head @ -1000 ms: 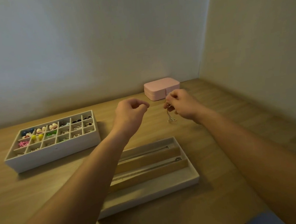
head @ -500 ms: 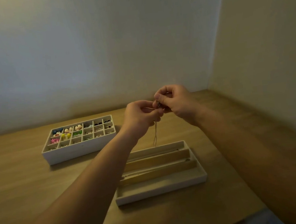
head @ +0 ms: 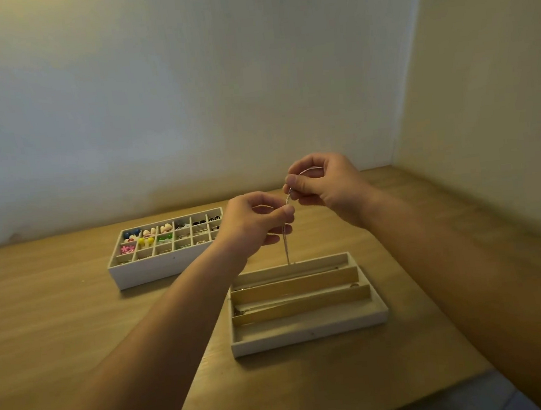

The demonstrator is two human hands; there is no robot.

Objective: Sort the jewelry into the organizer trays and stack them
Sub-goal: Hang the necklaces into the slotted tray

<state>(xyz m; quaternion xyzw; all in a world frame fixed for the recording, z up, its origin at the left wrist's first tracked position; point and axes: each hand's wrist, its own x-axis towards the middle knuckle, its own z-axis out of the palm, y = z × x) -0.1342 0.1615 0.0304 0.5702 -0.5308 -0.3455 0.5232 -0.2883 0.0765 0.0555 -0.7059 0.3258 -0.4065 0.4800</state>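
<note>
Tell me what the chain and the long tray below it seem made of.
Chain: fine, silvery, probably metal, from its pale glint. Long tray: smooth white outer walls, perhaps plastic or painted wood; matte beige lining looks like fabric, uncertain.

Both hands are raised over a light wooden tabletop (head: 59,324) set in a corner of pale walls (head: 186,97). The right hand (head: 327,187) pinches the top of a thin silver chain (head: 287,246) between thumb and forefinger. The left hand (head: 252,223), at its 8 o'clock, pinches the same chain a little lower. The chain hangs straight down, its lower end at the far rim of a shallow white tray with three long slots (head: 308,337), which lies at 6 o'clock from the hands. A white grid tray of small compartments (head: 159,270), holding colourful small pieces, sits at the slotted tray's 10 o'clock, apart from it.
</note>
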